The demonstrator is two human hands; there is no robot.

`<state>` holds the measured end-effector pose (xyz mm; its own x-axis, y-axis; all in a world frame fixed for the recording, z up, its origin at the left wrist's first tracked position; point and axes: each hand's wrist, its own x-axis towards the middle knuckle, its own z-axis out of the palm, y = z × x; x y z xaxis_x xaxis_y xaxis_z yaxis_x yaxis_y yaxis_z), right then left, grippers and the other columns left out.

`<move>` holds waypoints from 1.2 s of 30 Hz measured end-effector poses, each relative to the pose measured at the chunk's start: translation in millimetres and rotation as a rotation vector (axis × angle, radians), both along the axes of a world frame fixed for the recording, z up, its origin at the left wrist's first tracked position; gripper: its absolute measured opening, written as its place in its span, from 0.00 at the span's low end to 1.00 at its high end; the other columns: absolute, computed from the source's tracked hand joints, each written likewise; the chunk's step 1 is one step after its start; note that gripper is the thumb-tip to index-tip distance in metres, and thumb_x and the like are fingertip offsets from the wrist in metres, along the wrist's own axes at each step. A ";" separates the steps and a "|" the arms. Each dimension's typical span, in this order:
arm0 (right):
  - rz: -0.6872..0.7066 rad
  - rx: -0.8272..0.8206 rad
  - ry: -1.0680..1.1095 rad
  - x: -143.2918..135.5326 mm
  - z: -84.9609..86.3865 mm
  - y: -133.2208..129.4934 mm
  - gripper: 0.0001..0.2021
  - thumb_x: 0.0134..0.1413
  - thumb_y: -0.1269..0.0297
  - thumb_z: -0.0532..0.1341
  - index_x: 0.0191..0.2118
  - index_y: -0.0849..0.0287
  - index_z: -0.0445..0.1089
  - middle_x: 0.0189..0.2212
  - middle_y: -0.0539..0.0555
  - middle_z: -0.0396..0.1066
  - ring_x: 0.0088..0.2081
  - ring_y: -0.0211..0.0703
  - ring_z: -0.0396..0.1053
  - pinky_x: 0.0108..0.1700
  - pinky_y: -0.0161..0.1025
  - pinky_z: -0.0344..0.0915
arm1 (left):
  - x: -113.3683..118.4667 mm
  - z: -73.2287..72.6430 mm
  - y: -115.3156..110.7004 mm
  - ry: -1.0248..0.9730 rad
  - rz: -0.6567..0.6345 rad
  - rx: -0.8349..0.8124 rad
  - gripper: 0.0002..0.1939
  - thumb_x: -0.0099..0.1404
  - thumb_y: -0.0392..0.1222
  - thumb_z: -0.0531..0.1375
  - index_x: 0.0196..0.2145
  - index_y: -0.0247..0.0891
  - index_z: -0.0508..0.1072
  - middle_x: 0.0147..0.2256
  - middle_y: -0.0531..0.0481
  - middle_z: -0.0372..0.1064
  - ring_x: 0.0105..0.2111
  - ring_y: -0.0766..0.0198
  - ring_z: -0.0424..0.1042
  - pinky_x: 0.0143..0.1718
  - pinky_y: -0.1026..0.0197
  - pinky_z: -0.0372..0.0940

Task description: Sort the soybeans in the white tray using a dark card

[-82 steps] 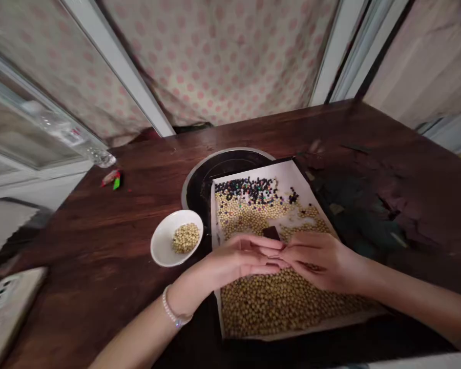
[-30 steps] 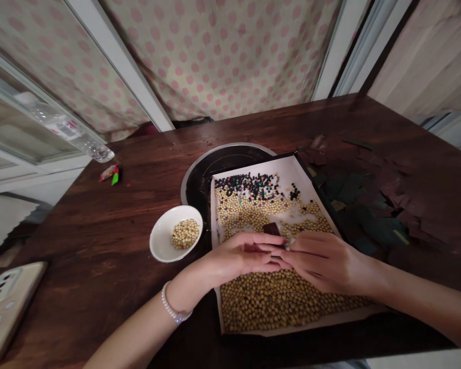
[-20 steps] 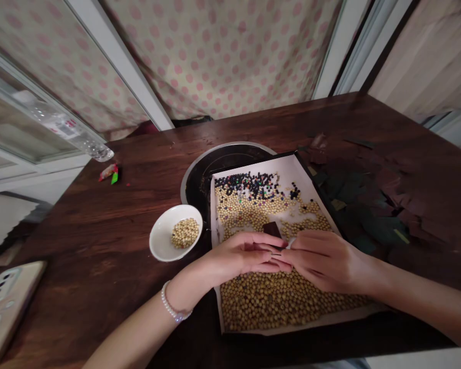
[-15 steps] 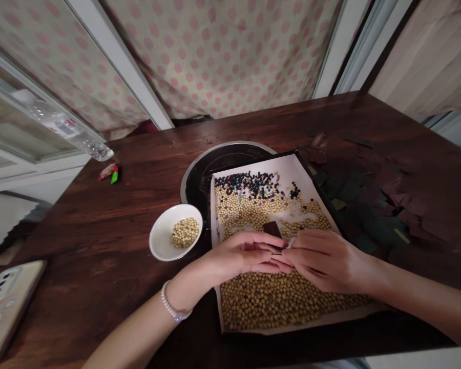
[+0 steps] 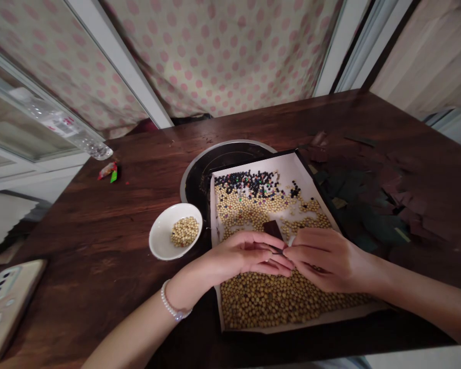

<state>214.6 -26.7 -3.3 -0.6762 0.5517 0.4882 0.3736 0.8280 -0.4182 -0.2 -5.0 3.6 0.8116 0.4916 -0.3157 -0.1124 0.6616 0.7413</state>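
Note:
My left hand (image 5: 242, 258) is over the middle of a shallow, white-lined tray (image 5: 284, 163), its fingers closed around a thin dark piece. A dark brown rectangular piece (image 5: 273, 229) shows just beyond those fingers; whether it joins the thin piece is hidden. My right hand (image 5: 326, 259) meets the left fingertips in a pinch. What it pinches is too small to name, and a small white bit shows at its fingers. Large tan beads (image 5: 276, 302) fill the tray's near part. Smaller cream beads (image 5: 242, 207) and dark, mixed-colour beads (image 5: 249, 179) lie in the far part.
Left of the tray stands a white bowl (image 5: 157, 238) with cream beads. A round black tray (image 5: 195, 179) lies under the tray's far left corner. Dark scraps (image 5: 380, 205) spread at right. A plastic bottle (image 5: 65, 125), a wrapper (image 5: 108, 171) and a phone (image 5: 13, 302) are at left.
Both hands stay nearly in place, fingertips together. The right fingers have shifted very slightly; tray, bowl and beads look the same.

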 end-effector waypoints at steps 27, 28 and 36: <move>-0.040 -0.067 0.039 0.7 0.7 -2.4 0.06 0.54 0.75 0.54 0.30 0.61 0.67 0.23 0.51 0.64 0.26 0.36 0.59 0.27 0.35 0.58 | 3.0 2.3 -1.4 0.087 -0.032 0.027 0.12 0.64 0.31 0.56 0.46 0.28 0.68 0.39 0.34 0.74 0.39 0.56 0.75 0.41 0.59 0.68; -0.042 -0.071 0.039 1.1 0.3 -2.5 0.07 0.54 0.75 0.54 0.30 0.61 0.67 0.23 0.51 0.63 0.26 0.36 0.59 0.27 0.35 0.58 | 3.0 2.5 -1.4 0.088 -0.033 0.027 0.12 0.64 0.31 0.56 0.46 0.28 0.68 0.39 0.34 0.74 0.39 0.56 0.75 0.41 0.59 0.68; -0.050 -0.071 0.039 1.0 -0.7 -2.2 0.07 0.54 0.74 0.54 0.29 0.61 0.67 0.25 0.52 0.64 0.27 0.35 0.61 0.29 0.34 0.59 | 4.1 4.3 -1.0 0.103 -0.043 0.029 0.12 0.64 0.30 0.55 0.46 0.27 0.67 0.39 0.33 0.74 0.39 0.57 0.75 0.41 0.59 0.68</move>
<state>215.6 -29.0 -4.1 -0.6279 0.6188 0.4719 0.3964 0.7762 -0.4904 3.9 -6.0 7.9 0.7960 0.4674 -0.3847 -0.0071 0.6427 0.7661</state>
